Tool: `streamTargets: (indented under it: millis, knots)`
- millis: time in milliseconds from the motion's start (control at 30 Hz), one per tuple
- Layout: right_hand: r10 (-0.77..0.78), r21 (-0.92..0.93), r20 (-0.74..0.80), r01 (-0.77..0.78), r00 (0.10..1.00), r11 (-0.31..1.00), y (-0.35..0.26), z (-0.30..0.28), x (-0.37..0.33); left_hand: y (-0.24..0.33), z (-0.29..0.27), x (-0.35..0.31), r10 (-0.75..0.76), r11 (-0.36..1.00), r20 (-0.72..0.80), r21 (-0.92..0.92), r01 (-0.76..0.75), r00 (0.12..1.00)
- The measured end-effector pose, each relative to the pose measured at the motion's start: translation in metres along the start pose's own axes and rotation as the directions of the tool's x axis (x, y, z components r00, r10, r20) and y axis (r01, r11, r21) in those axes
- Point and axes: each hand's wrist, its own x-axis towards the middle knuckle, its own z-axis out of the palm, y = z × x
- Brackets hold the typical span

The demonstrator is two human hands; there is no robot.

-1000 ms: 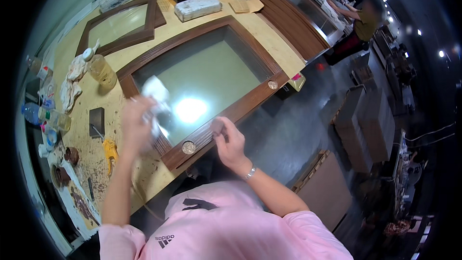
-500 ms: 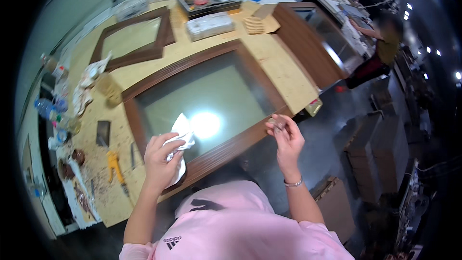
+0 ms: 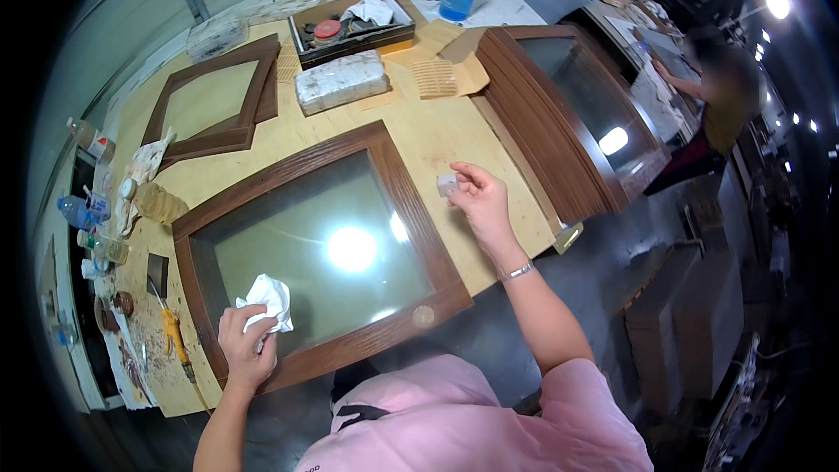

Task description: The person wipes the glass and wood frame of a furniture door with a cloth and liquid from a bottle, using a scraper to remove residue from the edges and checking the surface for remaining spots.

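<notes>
Head view, left fingers (image 3: 260, 327) pinching cloth (image 3: 273, 299), right fingers (image 3: 474, 175) small piece (image 3: 446, 185), bottle (image 3: 160, 203) beside frame (image 3: 413, 215)

dark lettering (image 3: 309, 469) on pink shirt (image 3: 489, 424), cut off at lower edge, bottle label (image 3: 106, 149) too small to read

Small pale piece (image 3: 447, 185): partly covered by fingers of the right hand (image 3: 480, 204); material unclear.
White cloth (image 3: 272, 296): partly behind the left hand (image 3: 247, 345); underside hidden.
Framed glass panel (image 3: 301, 249): near-left corner partly covered by same hand.
Co-worker (image 3: 724, 114): head blurred.
Pink shirt (image 3: 494, 419): cut by lower edge.
</notes>
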Motion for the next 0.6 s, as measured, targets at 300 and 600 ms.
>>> streamTargets:
  millis: [300, 600]
  knots:
    - [-0.217, -0.371, 0.175, 0.268, 0.960, 0.889, 0.028, 0.055, 0.120, 0.003, 0.001, 0.000, -0.043, 0.995, 0.014, 0.090, 0.041, 0.999]
    - [-0.372, -0.642, 0.248, 0.439, 0.894, 0.628, 0.036, 0.061, 0.126, 0.005, 0.003, 0.000, -0.051, 0.993, 0.000, 0.103, 0.051, 0.999]
